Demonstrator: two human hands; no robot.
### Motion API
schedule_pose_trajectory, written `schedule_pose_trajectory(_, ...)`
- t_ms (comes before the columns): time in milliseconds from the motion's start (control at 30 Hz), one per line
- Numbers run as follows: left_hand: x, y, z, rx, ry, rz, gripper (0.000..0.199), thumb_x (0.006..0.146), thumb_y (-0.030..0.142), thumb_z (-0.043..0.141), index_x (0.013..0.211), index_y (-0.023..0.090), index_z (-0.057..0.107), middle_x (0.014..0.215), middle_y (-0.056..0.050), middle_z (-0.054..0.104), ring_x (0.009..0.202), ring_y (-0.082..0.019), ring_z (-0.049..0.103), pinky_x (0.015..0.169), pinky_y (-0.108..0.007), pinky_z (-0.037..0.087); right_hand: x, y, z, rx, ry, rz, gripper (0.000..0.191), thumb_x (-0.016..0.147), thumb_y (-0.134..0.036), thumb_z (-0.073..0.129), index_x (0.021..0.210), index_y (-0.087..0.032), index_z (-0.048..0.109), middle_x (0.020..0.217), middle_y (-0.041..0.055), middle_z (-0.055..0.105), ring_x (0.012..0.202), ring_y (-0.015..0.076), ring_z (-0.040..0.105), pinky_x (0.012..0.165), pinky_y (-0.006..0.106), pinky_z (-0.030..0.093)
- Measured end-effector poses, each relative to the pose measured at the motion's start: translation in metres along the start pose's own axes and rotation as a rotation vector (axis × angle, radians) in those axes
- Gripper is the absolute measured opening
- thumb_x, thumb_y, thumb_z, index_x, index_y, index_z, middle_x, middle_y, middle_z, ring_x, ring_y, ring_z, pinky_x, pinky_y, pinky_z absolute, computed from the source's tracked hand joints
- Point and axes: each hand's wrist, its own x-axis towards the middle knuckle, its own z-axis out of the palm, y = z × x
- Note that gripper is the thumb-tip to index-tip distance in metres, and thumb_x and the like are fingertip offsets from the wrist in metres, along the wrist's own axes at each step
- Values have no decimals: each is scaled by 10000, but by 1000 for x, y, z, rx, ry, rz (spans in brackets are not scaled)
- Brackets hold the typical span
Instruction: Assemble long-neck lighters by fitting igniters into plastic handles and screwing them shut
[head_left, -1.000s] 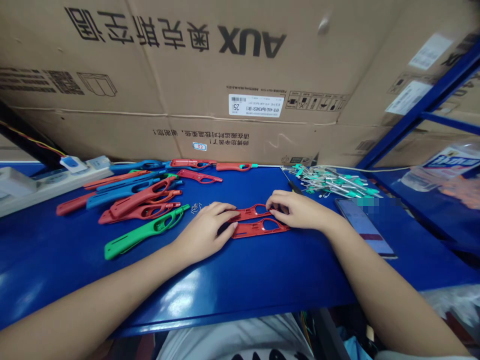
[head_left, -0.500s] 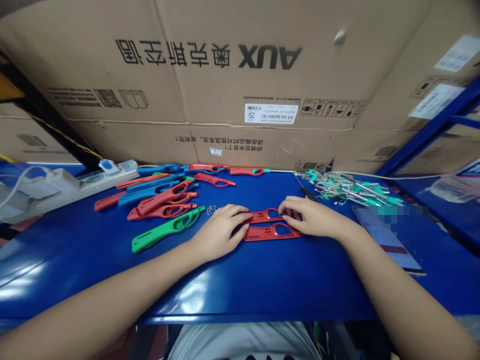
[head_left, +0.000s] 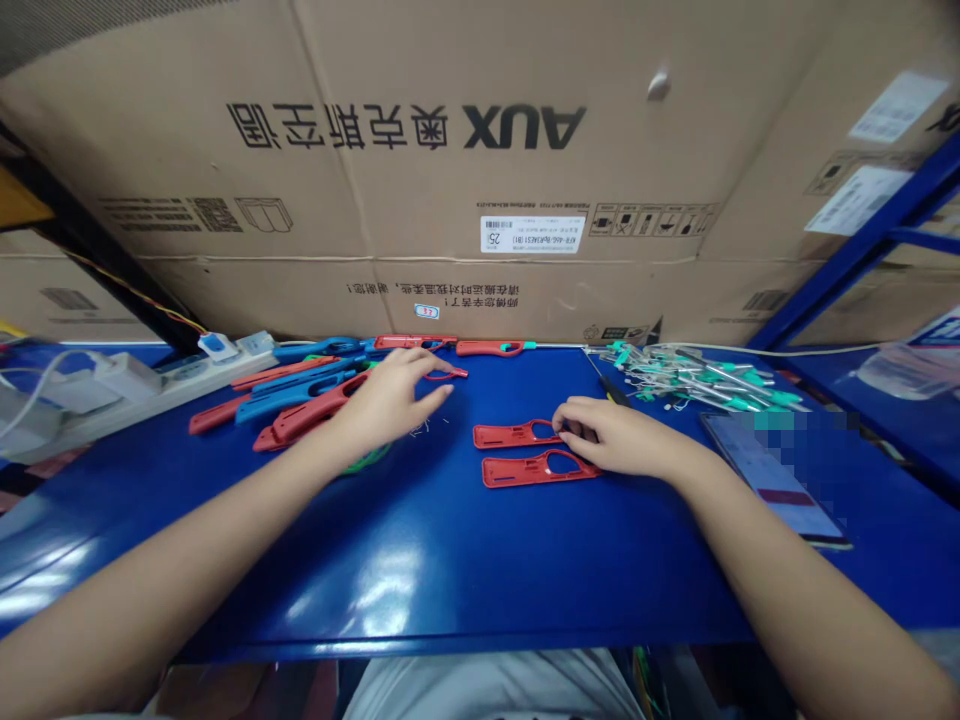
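Observation:
Two red lighter casing halves lie side by side on the blue tabletop, hollow faces up: an upper half [head_left: 506,435] and a lower half [head_left: 525,469]. My right hand [head_left: 619,432] rests at their right ends, with thumb and fingers curled closed on the end of the upper half. Off to the left, my left hand [head_left: 394,395] is over the pile of casings, fingers apart and nothing visible in it. Just beyond its fingertips is a red casing piece [head_left: 456,373], partly covered by the hand. A green casing [head_left: 369,460] is mostly hidden under my left wrist.
Blue casings [head_left: 292,400] and red ones [head_left: 281,430] are heaped at the left. A red lighter [head_left: 491,348] lies along the cardboard box [head_left: 420,200]. Metal tubes with teal parts [head_left: 705,380], a screwdriver [head_left: 611,387] and a tablet [head_left: 772,480] lie rightward; a power strip [head_left: 176,370] stands left.
My left hand has let go of the left end of the casing halves and moved left and away over the pile. My right hand stays at their right ends.

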Motion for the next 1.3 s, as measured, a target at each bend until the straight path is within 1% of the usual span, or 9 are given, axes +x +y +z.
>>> schedule_pose_trajectory(67, 11, -23, -5, 155, -89, -59, 210, 900, 288, 603, 1033, 182, 727, 1120, -126, 682, 1115, -328, 610, 965, -498, 497, -1, 0, 0, -1, 2, 6, 127, 935, -237, 506, 1006, -226, 610, 951, 31, 605, 747, 148, 552, 655, 275, 428)
schedule_pose_trajectory(200, 22, -54, -1, 218, -154, -63, 210, 831, 212, 634, 1012, 179, 736, 1140, -141, 685, 1082, -347, 625, 901, -483, 512, -2, 0, 1, -5, 6, -20, 186, 879, -156, 515, 1017, -223, 620, 986, 39, 605, 726, 140, 548, 639, 265, 422)
schedule_pose_trajectory(300, 29, -64, 0, 229, -217, -9, 151, 850, 194, 611, 944, 201, 729, 1071, -89, 724, 1047, -288, 649, 898, -404, 508, -2, 0, 0, -10, 2, -37, 219, 834, -122, 532, 1012, -209, 624, 989, 47, 608, 723, 140, 548, 637, 264, 419)
schedule_pose_trajectory(467, 43, -64, -1, 247, -263, 75, 149, 876, 172, 563, 898, 199, 708, 980, -68, 736, 964, -251, 668, 867, -366, 485, -5, 3, -4, -32, -14, -7, 260, 794, -119, 565, 1030, -213, 622, 1011, 50, 611, 760, 154, 555, 654, 268, 419)
schedule_pose_trajectory(733, 52, -17, 23, 126, -259, 225, 157, 902, 149, 550, 913, 180, 704, 967, -81, 728, 927, -239, 675, 861, -367, 483, -8, 13, -10, -103, 64, 15, 112, 808, -141, 585, 892, -213, 598, 929, 40, 612, 739, 160, 562, 643, 280, 404)
schedule_pose_trajectory(933, 51, 22, 45, -37, -236, 280, 143, 917, 131, 569, 905, 167, 707, 952, -90, 715, 892, -231, 680, 800, -343, 516, -12, 8, -24, -150, 342, -12, 86, 855, -182, 571, 931, -213, 597, 960, 43, 619, 758, 161, 570, 652, 280, 409)
schedule_pose_trajectory(1067, 45, 45, 58, -155, -239, 309, 96, 911, 158, 639, 947, 181, 725, 963, -63, 729, 900, -206, 680, 835, -329, 530, -14, 7, -30, -164, 504, 7, 94, 873, -192, 560, 958, -207, 598, 988, 59, 629, 731, 163, 574, 644, 293, 411)
schedule_pose_trajectory(1200, 36, 69, 62, -240, -241, 337, 94, 915, 168, 653, 965, 162, 732, 970, -68, 728, 919, -195, 680, 884, -326, 533, -13, 6, -28, -170, 523, 21, 80, 884, -193, 557, 951, -197, 601, 1014, 70, 637, 714, 156, 573, 646, 297, 422)
schedule_pose_trajectory(1300, 30, 82, 55, -280, -235, 351, 169, 944, 189, 610, 1071, 164, 718, 1040, -79, 723, 955, -194, 681, 907, -333, 538, -10, 5, -23, -182, 485, 13, 75, 902, -206, 554, 959, -196, 602, 1041, 74, 644, 732, 159, 583, 652, 293, 426)
